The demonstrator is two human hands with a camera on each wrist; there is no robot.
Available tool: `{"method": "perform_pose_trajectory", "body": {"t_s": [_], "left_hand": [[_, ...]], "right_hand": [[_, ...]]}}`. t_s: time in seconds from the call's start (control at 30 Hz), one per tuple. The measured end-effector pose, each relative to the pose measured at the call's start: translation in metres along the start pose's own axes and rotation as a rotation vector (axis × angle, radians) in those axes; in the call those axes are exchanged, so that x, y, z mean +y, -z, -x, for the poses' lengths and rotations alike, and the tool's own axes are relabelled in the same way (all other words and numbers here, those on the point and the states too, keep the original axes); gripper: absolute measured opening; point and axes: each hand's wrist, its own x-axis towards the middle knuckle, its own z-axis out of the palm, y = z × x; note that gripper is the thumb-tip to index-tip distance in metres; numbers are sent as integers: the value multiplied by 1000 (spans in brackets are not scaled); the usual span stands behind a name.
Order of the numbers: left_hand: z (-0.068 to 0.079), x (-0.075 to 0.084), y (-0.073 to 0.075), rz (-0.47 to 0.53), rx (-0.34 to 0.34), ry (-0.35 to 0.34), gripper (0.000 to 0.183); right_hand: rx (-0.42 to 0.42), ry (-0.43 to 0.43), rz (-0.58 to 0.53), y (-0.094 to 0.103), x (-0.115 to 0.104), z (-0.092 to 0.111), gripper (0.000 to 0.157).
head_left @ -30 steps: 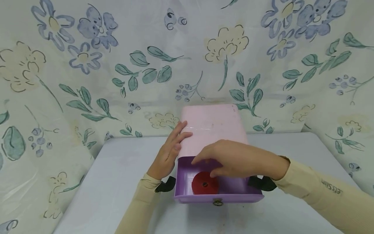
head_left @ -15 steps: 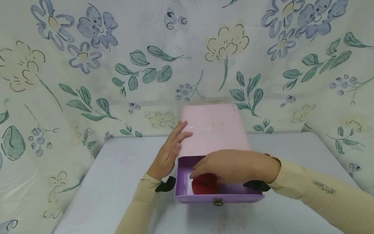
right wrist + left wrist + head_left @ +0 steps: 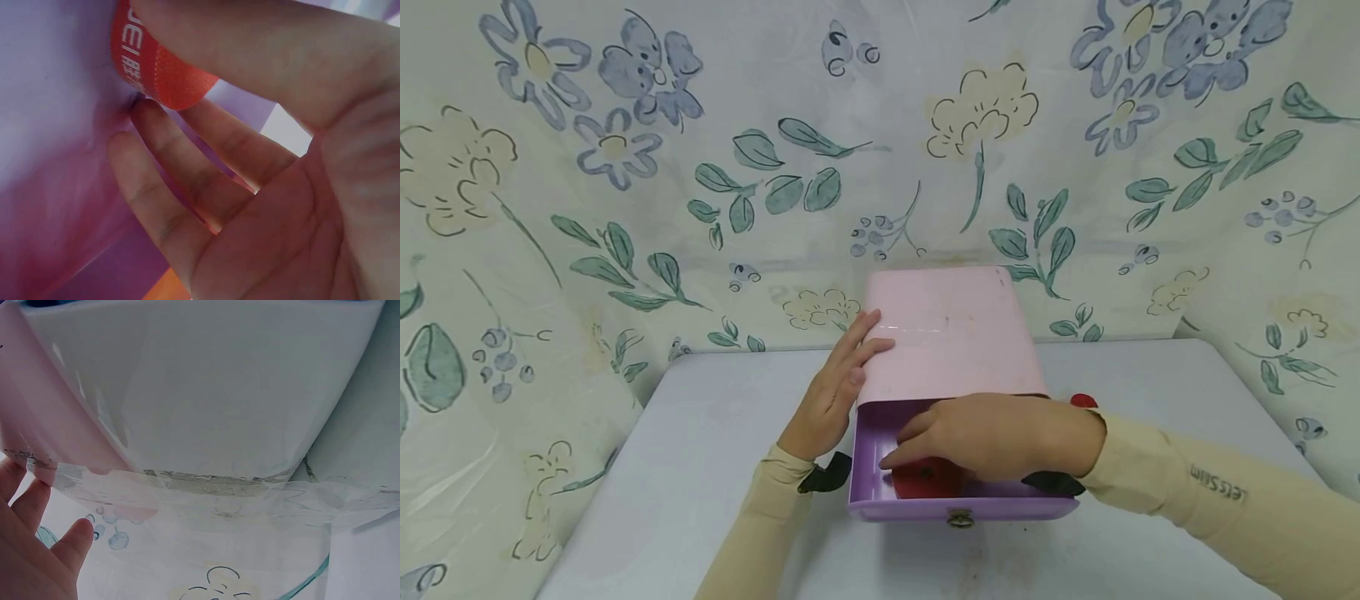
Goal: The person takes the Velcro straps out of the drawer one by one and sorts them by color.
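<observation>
A pink box (image 3: 951,333) stands on the table, with a purple tray (image 3: 962,508) projecting from its front and a small metal latch (image 3: 960,519) on the tray's front wall. Inside the tray sits a red round roll (image 3: 927,479), with white lettering on its side in the right wrist view. My right hand (image 3: 1000,433) reaches over the roll, fingers fairly straight and spread to its left, thumb to its right. Fingertips lie at the roll's lower edge (image 3: 165,78). Flat against the box's left side rests my left hand (image 3: 831,400), fingers extended onto the pink top (image 3: 62,419).
A small red thing (image 3: 1082,401) shows to the right of the box, mostly behind my right wrist. Floral sheeting (image 3: 775,167) hangs behind the table (image 3: 722,433). Something orange (image 3: 167,286) peeks in at the bottom of the right wrist view.
My right hand has moved down into the tray, its fingers now past the roll's left side and covering more of it. The left hand and the box stay in place.
</observation>
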Motion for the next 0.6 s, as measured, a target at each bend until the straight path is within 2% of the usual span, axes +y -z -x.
{"method": "perform_pose_trajectory", "body": {"t_s": [0.23, 0.6], "left_hand": [[0, 1, -1, 6, 4, 2, 44], [0, 2, 0, -2, 3, 0, 45]], "right_hand": [[7, -6, 31, -2, 0, -1, 51], [-27, -124, -58, -1, -1, 5, 61]]}}
